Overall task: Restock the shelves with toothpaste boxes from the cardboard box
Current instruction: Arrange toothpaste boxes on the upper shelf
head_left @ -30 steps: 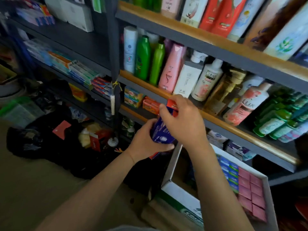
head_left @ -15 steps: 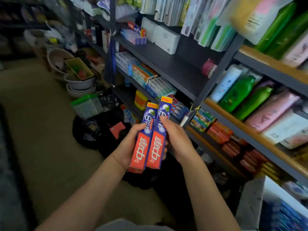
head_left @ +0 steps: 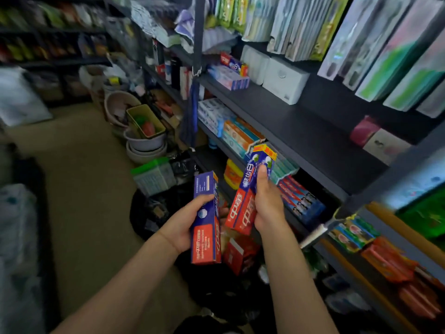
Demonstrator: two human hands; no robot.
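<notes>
Over on the left, stacked plastic basins [head_left: 145, 143] sat on the floor beside the racks, a yellow tub [head_left: 144, 120] resting in the top one. The left hand [head_left: 185, 227] gripped a blue-and-red toothpaste box [head_left: 206, 218], fingers curled round its long edge, the box upright with its printed back showing. Just beside it, the right hand [head_left: 266, 201] clutched a second toothpaste box [head_left: 251, 189], thumb pressed along the front, yellow-tipped end tilted toward the shelf [head_left: 301, 131]. The two boxes were apart, in the air before the shelving. Behind them, stocked toothpaste packs [head_left: 237, 133] lay in rows, red-and-blue ones [head_left: 301, 201] lower right.
</notes>
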